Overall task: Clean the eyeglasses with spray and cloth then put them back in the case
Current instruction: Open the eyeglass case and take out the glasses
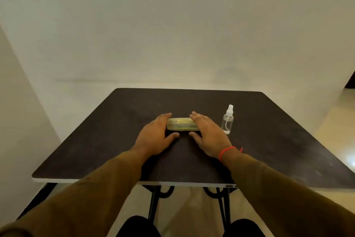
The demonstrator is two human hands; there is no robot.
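Together, left hand and right hand flank the case, fingers straight, lettering illegible.

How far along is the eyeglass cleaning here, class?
Nothing looks done yet. In hand: the left hand and right hand rest at the ends of the closed case. Left: open it, spray from the spray bottle standing untouched at its right, wipe, return the glasses. No cloth or glasses show.
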